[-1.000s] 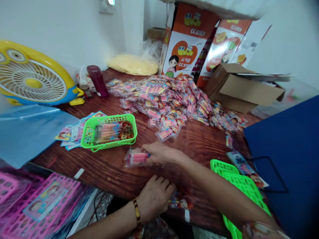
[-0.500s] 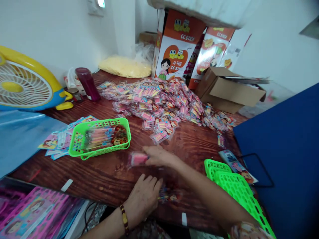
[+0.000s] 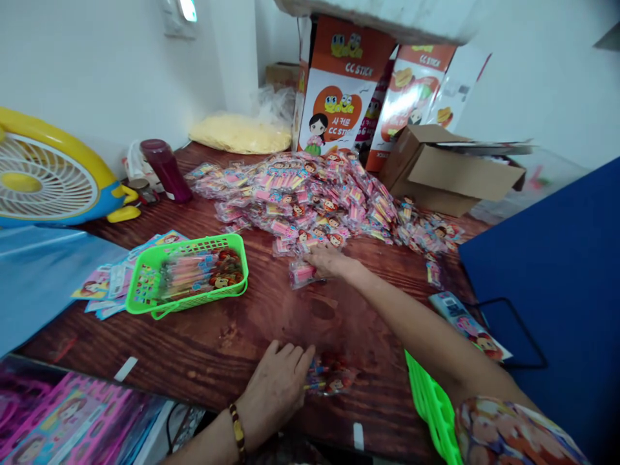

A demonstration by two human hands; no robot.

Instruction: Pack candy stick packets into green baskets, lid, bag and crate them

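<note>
My right hand reaches to the front edge of a big pile of small clear packets with pink and yellow sticks and cartoon-girl cards. Its fingers are closed on a pink packet at the front of that pile. Close to the table's near edge, my left hand, a beaded bracelet on its wrist, rests with curled fingers at the left end of some clear packets. Their far end lies on the wood. A green basket to the left holds a row of similar packets.
Printed cards lie under and behind the basket. A fan and a purple bottle stand left. Cartons and an opened box are behind the pile. More green baskets sit beneath my right forearm, near a blue panel.
My right hand has moved away from beside the green basket, up and right to the pile's front packets. The left hand stays nearly in place. The view has shifted slightly.
</note>
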